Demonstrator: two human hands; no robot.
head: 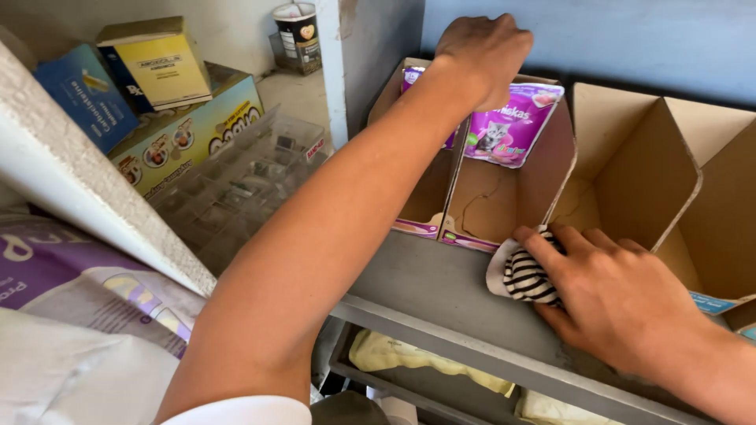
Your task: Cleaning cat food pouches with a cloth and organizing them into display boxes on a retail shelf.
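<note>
My left hand (484, 51) reaches far up and back, its fingers closed on the top of purple pet-food pouches (512, 126) that stand in a cardboard display box (488, 208) on a grey shelf (429, 287). My right hand (618, 303) presses a black-and-white striped cloth (524, 275) flat on the shelf, just in front of the box's lower right corner. Only the cloth's left part shows from under my fingers.
Two empty cardboard boxes (654, 169) stand to the right on the same shelf. Left of a white post lie a clear plastic compartment tray (244, 185), boxed goods (153, 63) and a cup (298, 31). Purple-and-white sacks (87, 283) lie at lower left. Pale bags (409, 358) fill the shelf below.
</note>
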